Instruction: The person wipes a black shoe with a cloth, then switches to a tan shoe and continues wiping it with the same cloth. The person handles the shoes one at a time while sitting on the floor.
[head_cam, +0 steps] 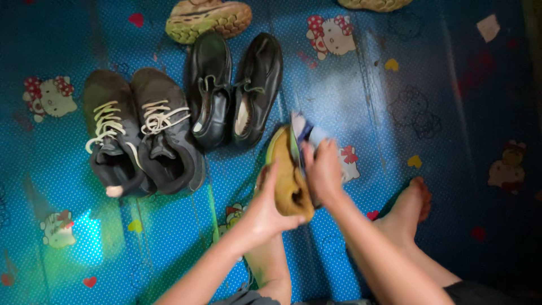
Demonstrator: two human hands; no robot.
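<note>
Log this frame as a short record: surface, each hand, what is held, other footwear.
surface: blue patterned floor mat
left hand: grips the tan shoe from the side
right hand: on the shoe's upper part, against a blurred blue and white item, kind unclear
dark lace-up sneakers: pair, left of the hands
black leather shoes: pair, beside the sneakers
bare foot: on the mat, right

Dark laced sneakers (141, 133), black leather shoes (234, 90), tan sneaker (209, 20), blue cartoon-print floor mat (395, 85)
</note>
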